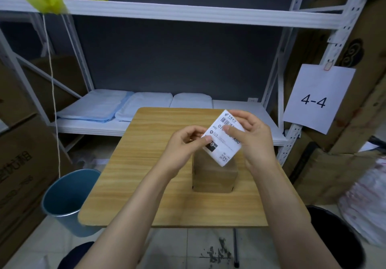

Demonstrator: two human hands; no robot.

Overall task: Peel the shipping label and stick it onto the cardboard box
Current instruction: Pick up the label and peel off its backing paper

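From the head view, the shipping label (223, 138) is held tilted in the air above the cardboard box (215, 173), which stands on the tabletop (146, 164). The left hand (186, 143) pinches the label's left edge in a closed grip; the right hand (250, 135) has closed on its upper right side, thumb across the print. Whether the backing has begun to part is not visible. Likely risks: the corner tears, the freed adhesive folds onto itself, or it lands crooked on the box.

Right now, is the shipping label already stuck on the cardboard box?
No, both hands, left hand and right hand, hold the shipping label above the cardboard box.
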